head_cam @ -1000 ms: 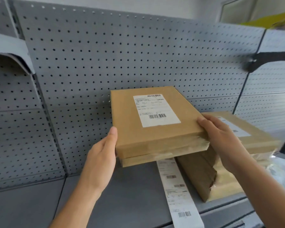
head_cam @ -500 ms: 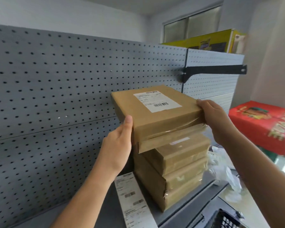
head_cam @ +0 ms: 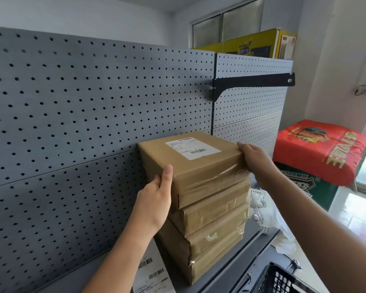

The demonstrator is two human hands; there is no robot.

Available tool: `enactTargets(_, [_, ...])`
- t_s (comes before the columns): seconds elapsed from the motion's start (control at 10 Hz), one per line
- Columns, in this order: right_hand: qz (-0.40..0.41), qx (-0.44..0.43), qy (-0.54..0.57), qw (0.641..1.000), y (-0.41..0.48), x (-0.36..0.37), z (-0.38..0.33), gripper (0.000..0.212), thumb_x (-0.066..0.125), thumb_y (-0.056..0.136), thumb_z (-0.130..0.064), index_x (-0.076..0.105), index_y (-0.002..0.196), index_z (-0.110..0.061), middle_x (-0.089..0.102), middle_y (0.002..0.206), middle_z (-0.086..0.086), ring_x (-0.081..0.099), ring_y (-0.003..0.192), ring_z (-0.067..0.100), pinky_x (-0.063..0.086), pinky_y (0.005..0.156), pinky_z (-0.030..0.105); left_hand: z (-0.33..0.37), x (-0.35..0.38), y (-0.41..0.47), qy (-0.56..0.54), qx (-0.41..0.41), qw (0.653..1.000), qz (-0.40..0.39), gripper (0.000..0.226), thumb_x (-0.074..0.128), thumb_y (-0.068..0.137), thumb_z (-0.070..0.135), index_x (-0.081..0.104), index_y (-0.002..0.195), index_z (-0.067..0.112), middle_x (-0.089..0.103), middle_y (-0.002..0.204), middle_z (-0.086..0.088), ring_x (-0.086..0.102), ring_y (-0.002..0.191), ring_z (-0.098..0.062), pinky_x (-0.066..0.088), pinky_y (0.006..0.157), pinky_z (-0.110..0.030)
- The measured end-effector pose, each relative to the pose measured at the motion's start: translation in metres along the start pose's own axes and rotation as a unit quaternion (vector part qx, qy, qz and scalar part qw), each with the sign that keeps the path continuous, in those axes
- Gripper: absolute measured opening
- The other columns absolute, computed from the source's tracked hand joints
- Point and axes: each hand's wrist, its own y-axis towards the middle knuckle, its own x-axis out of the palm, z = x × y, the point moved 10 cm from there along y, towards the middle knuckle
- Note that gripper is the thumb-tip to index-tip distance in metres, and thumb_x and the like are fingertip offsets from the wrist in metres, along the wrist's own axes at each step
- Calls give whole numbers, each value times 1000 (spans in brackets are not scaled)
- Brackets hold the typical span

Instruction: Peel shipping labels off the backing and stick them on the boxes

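A brown paper-wrapped box [head_cam: 201, 166] with a white shipping label [head_cam: 192, 148] stuck on its top rests on a stack of similar brown boxes [head_cam: 211, 233] on the grey shelf [head_cam: 230, 269]. My left hand [head_cam: 154, 199] grips the box's near left corner, thumb up along the edge. My right hand [head_cam: 256, 159] holds its right side. A strip of labels on backing [head_cam: 152, 273] lies on the shelf below my left forearm, partly hidden by it.
A grey pegboard wall [head_cam: 72, 123] stands right behind the stack, with a black bracket [head_cam: 251, 83] on it. At the right are a red bag [head_cam: 321, 151] over a green carton, crumpled plastic, and a black crate [head_cam: 283, 280] at the bottom.
Both hands carried the labelled box to the right and lowered it onto the stack of brown boxes. The camera turned right with it.
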Motion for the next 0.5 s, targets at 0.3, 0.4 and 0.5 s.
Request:
enactTargets(0.3, [-5,-24,-14,1000,7,7,7,31,54,95,-48,70,100,-22,70,101,4,62,98,23,49,92,42,-14,2,3,-2,12,1000,3,92,27,86,81,42,155,23,50,154,7,38,147,-14,27,117,-28])
enactTargets(0.4, [34,-78,-57,995,0,2,-10,30,51,98,-45,66,109,-21,68,107,3,61,100,21,47,83,38,-18,-16,-1,-15,21,999,27,81,32,90,75,44,153,26,49,153,14,40,144,-7,28,119,-27])
enactTargets(0.5, [82,-143,-110,980,-14,-2,-33,26,49,100,-39,62,116,-24,65,113,-4,57,105,15,41,83,34,-29,-40,-4,-36,21,998,54,62,36,97,64,52,147,30,53,142,23,46,135,2,33,113,-21])
